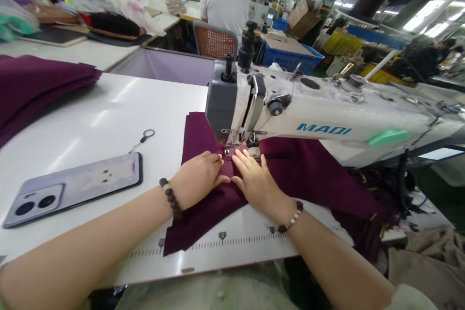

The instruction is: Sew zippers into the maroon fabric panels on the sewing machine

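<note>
A piece of maroon fabric (308,169) lies on the white table (109,116) under the head of a white sewing machine (319,106). My left hand (198,177) presses on the fabric just left of the needle, fingers together and bent over the cloth. My right hand (256,179) lies flat on the fabric just right of the needle, fingers stretched toward the presser foot (232,147). Both wrists wear bead bracelets. The two hands almost touch at the fingertips.
A phone (72,186) with a lanyard lies on the table at the left. Folded maroon cloth (36,87) is stacked at the far left. A ruler scale (221,241) runs along the front edge. A person in a white shirt (225,2) sits ahead.
</note>
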A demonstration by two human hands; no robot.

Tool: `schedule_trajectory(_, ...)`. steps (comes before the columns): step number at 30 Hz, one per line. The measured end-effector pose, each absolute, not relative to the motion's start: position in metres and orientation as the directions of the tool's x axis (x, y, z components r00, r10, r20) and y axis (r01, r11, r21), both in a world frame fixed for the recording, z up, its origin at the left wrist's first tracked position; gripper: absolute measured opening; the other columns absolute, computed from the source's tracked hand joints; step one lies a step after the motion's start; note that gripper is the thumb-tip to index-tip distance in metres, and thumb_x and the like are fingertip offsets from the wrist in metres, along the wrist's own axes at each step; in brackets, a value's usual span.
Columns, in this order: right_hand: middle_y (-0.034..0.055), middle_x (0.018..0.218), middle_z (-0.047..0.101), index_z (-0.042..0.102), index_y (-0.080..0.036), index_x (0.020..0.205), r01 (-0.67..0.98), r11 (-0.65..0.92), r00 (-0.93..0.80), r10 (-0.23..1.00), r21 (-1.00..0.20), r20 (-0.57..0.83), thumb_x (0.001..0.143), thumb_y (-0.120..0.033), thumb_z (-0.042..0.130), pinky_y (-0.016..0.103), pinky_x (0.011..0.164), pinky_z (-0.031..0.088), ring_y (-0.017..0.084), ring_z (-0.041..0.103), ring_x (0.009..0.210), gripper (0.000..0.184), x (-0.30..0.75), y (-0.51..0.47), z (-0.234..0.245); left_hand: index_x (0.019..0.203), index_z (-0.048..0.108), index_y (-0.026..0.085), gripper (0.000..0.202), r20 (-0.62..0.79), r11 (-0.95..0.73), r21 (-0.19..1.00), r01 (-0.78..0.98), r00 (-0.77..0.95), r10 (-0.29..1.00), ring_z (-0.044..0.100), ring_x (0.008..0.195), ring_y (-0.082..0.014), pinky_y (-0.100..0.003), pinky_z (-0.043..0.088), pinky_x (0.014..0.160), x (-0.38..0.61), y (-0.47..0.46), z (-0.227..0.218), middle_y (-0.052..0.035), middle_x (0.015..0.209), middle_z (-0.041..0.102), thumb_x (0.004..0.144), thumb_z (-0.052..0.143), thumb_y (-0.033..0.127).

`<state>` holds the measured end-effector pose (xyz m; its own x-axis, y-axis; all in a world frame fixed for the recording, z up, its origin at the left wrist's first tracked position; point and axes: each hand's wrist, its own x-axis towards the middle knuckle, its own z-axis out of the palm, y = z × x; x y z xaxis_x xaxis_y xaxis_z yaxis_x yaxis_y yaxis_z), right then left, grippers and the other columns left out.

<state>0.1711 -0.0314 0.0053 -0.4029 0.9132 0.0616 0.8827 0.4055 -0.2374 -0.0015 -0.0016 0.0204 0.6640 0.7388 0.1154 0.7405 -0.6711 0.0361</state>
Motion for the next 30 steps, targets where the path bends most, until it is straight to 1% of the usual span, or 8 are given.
schedule_trajectory(4, 0.0099, 0.140, 0.034, 0.035, -0.017, 0.134, 0.900, 0.377, -0.376, 0.925, -0.220, 0.050, 0.090, -0.028, 0.040, 0.059, 0.105, 0.016, 0.024, 0.022, 0.133, 0.045, 0.173, -0.036, -0.005, 0.106, 0.058, 0.001, 0.054, 0.118, -0.686, -0.131, 0.716, 0.698, 0.706, 0.050, 0.100, -0.0280, -0.035, 0.039, 0.089, 0.002, -0.008, 0.007, -0.0184, 0.107, 0.058, 0.077, 0.060, 0.046)
schedule_trajectory(10, 0.0099, 0.140, 0.033, 0.036, -0.016, 0.134, 0.883, 0.389, -0.408, 0.913, -0.265, -0.018, 0.088, -0.026, 0.044, 0.058, 0.104, 0.019, 0.026, 0.023, 0.132, 0.048, 0.175, -0.043, 0.020, 0.107, 0.059, 0.005, 0.049, 0.131, -0.709, -0.055, 0.704, 0.709, 0.694, 0.052, 0.097, -0.0263, -0.035, 0.041, 0.088, 0.000, -0.003, 0.007, -0.0157, 0.105, 0.060, 0.080, 0.056, 0.046)
schedule_trajectory(14, -0.0009, 0.116, 0.059, 0.059, -0.027, 0.113, 0.625, 0.611, -0.668, 0.741, -0.486, 0.072, 0.089, -0.027, 0.044, 0.028, 0.093, 0.045, 0.015, 0.054, 0.108, 0.028, 0.208, -0.055, 0.109, 0.108, 0.059, 0.001, 0.052, 0.157, -0.745, -0.112, 0.657, 0.752, 0.640, 0.053, 0.095, -0.0275, -0.036, 0.041, 0.085, -0.002, 0.000, 0.005, -0.0174, 0.103, 0.061, 0.077, 0.060, 0.044)
schedule_trajectory(18, -0.0055, 0.106, 0.063, 0.057, -0.035, 0.114, 0.909, 0.403, -0.228, 0.689, -0.102, 0.688, 0.085, -0.026, 0.048, 0.021, 0.078, 0.049, 0.010, 0.061, 0.083, 0.031, 0.249, -0.023, 0.197, 0.107, 0.059, -0.003, 0.059, 0.183, -0.738, -0.163, 0.655, 0.755, 0.630, 0.053, 0.091, -0.0277, -0.036, 0.042, 0.082, -0.002, 0.001, 0.004, -0.0183, 0.100, 0.062, 0.075, 0.061, 0.046)
schedule_trajectory(21, -0.0017, 0.140, 0.035, 0.044, -0.023, 0.128, 0.900, 0.419, -0.419, 0.765, 0.116, 0.490, 0.082, -0.025, 0.045, 0.020, 0.090, 0.036, 0.009, 0.051, 0.109, 0.046, 0.268, 0.027, 0.226, 0.105, 0.061, 0.000, 0.055, 0.183, -0.731, -0.146, 0.667, 0.744, 0.642, 0.054, 0.091, -0.0272, -0.035, 0.042, 0.082, -0.002, 0.001, 0.005, -0.0173, 0.100, 0.063, 0.075, 0.062, 0.045)
schedule_trajectory(24, -0.0011, 0.093, 0.066, 0.064, -0.008, 0.099, 0.889, 0.402, -0.447, 0.865, 0.218, 0.228, 0.077, -0.036, 0.042, 0.015, 0.071, 0.035, 0.005, 0.057, 0.093, 0.042, 0.273, 0.060, 0.234, 0.106, 0.061, 0.003, 0.051, 0.179, -0.722, -0.104, 0.684, 0.727, 0.663, 0.053, 0.093, -0.0271, -0.036, 0.042, 0.083, -0.002, 0.000, 0.005, -0.0159, 0.102, 0.063, 0.077, 0.060, 0.045)
schedule_trajectory(26, -0.0005, 0.077, 0.067, 0.066, -0.003, 0.082, 0.900, 0.349, -0.416, 0.868, 0.262, 0.270, 0.075, -0.042, 0.038, 0.009, 0.056, 0.028, 0.004, 0.057, 0.089, 0.048, 0.270, 0.068, 0.239, 0.108, 0.060, 0.004, 0.051, 0.174, -0.721, -0.091, 0.686, 0.724, 0.667, 0.053, 0.095, -0.0276, -0.037, 0.042, 0.085, -0.002, 0.000, 0.004, -0.0159, 0.104, 0.062, 0.080, 0.056, 0.046)
schedule_trajectory(30, 0.0044, 0.107, 0.059, 0.063, -0.001, 0.072, 0.929, 0.312, -0.369, 0.744, 0.199, 0.557, 0.073, -0.043, 0.038, 0.006, 0.049, 0.014, 0.016, 0.042, 0.112, 0.049, 0.258, 0.066, 0.248, 0.109, 0.059, 0.003, 0.055, 0.143, -0.722, -0.127, 0.680, 0.733, 0.665, 0.051, 0.096, -0.0278, -0.037, 0.040, 0.086, -0.002, 0.001, 0.005, -0.0171, 0.106, 0.061, 0.079, 0.056, 0.049)
